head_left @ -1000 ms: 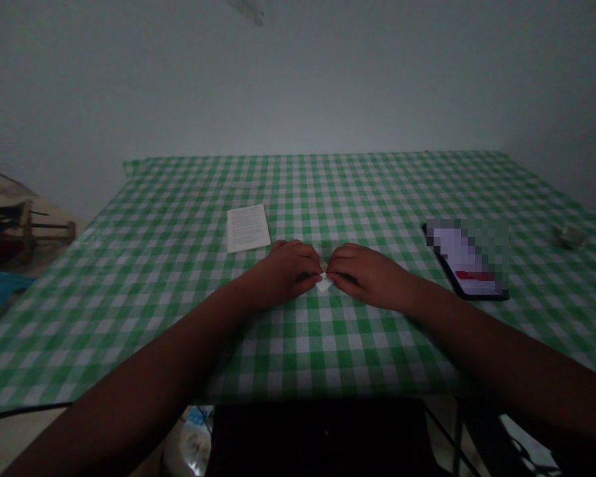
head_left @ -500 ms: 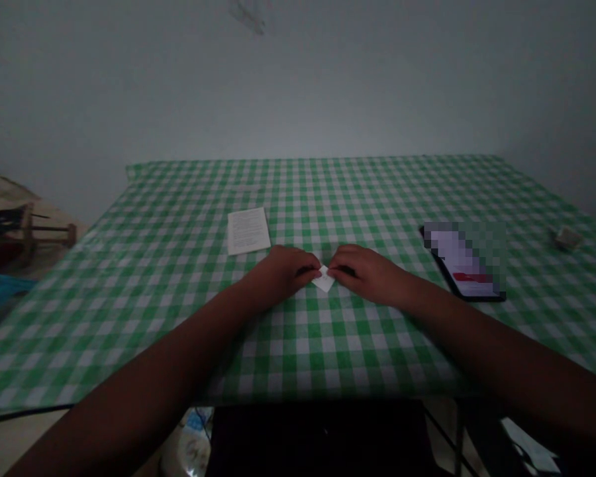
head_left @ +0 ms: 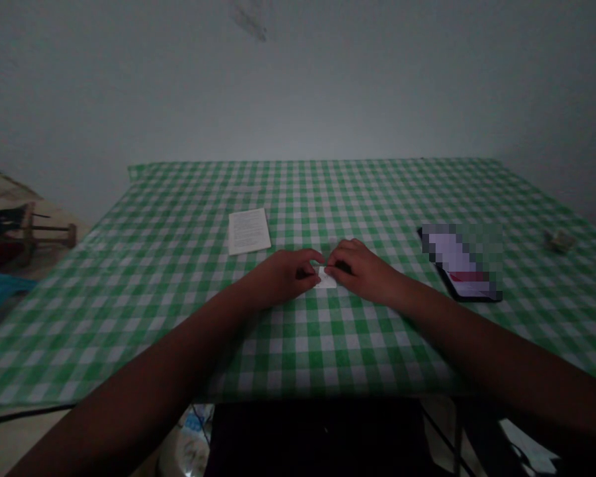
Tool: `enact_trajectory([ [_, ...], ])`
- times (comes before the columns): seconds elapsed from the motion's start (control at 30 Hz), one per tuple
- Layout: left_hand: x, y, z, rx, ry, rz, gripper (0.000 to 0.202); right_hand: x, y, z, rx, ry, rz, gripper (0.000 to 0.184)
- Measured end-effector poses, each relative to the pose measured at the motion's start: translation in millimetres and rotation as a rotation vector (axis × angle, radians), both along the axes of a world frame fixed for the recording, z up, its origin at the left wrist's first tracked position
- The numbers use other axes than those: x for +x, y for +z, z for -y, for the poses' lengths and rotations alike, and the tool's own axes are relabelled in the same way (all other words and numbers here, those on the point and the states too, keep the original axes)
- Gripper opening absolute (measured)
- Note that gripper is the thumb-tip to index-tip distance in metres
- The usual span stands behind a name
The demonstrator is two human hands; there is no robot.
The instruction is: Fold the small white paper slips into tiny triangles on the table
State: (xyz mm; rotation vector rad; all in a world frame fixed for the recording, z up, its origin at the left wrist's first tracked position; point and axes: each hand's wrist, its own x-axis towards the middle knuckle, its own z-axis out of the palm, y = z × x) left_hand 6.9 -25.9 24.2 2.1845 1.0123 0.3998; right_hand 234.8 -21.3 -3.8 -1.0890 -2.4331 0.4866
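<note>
A small folded white piece of paper (head_left: 328, 278) lies between my hands near the middle of the table. My left hand (head_left: 284, 275) is at its left side, with the thumb touching the paper's edge and the index finger raised apart from the thumb. From the right, my right hand (head_left: 361, 268) pinches the upper part of the paper between thumb and fingers. The fingers partly cover the paper, so its folds are hard to make out.
A green-and-white checked tablecloth (head_left: 298, 344) covers the table. Left of centre lies a stack of printed paper (head_left: 249, 231). A phone or tablet (head_left: 459, 265), its screen pixelated, lies to the right. Farther right sits a small crumpled-looking object (head_left: 559, 242).
The paper has turned from a diamond position to lie nearly square to me. My left index finger has lifted away from the thumb, and my right hand still pinches the paper.
</note>
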Motion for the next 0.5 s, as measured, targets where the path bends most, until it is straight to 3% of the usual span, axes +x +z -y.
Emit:
enact_trajectory([
  [0.17,0,-3.9,-1,0.042,-0.015,0.027,0.032,0,-1.4,-1,0.011,0.014,-0.023,0.009],
  [0.5,3,-21.0,-8,0.379,0.030,-0.003,0.016,1,-1.1,-2,0.019,0.076,-0.038,0.012],
])
